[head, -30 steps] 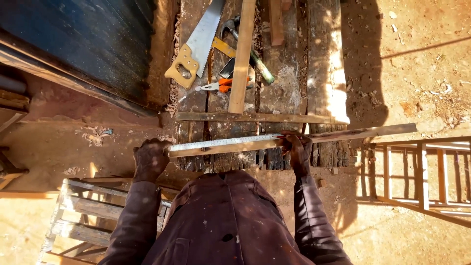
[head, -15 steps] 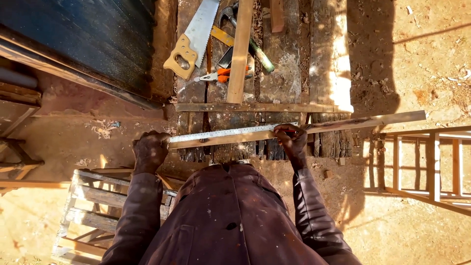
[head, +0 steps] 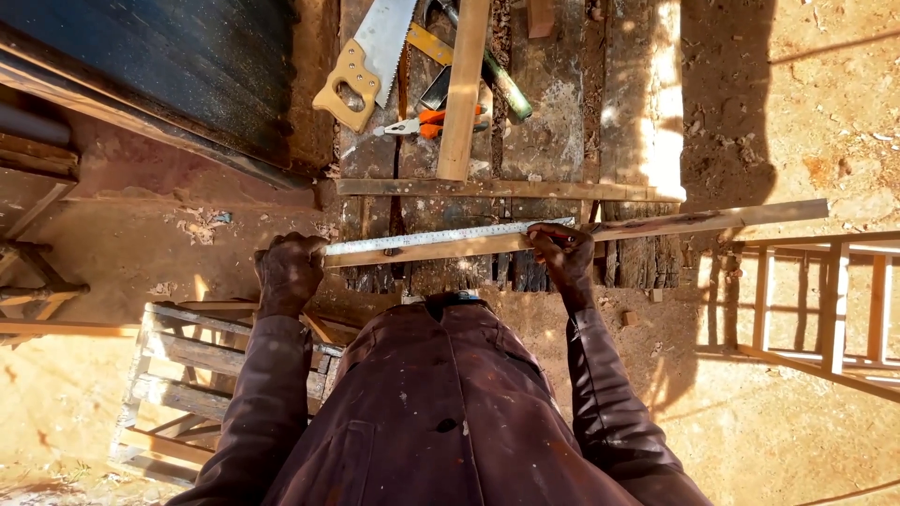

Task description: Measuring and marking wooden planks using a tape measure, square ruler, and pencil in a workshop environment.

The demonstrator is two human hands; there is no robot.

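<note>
A long thin wooden strip (head: 694, 222) lies across the near edge of a worn plank bench (head: 553, 122). A metal ruler (head: 441, 238) rests along the strip's left half. My left hand (head: 289, 272) grips the left end of the strip and ruler. My right hand (head: 561, 253) sits at the ruler's right end, fingers pinched on a small marking tool that is mostly hidden by the fingers. My dark maroon coat fills the bottom of the view.
On the bench lie a handsaw (head: 370, 58), orange-handled pliers (head: 431, 122), a hammer (head: 497, 80) and an upright batten (head: 462, 89). A wooden ladder-like frame (head: 816, 300) stands right, a slatted crate (head: 187, 384) lower left, a dark panel (head: 150, 75) upper left.
My head view has shifted, so the bench sits higher in frame. My right hand has slid slightly along the strip at the ruler's end. The left hand keeps its grip.
</note>
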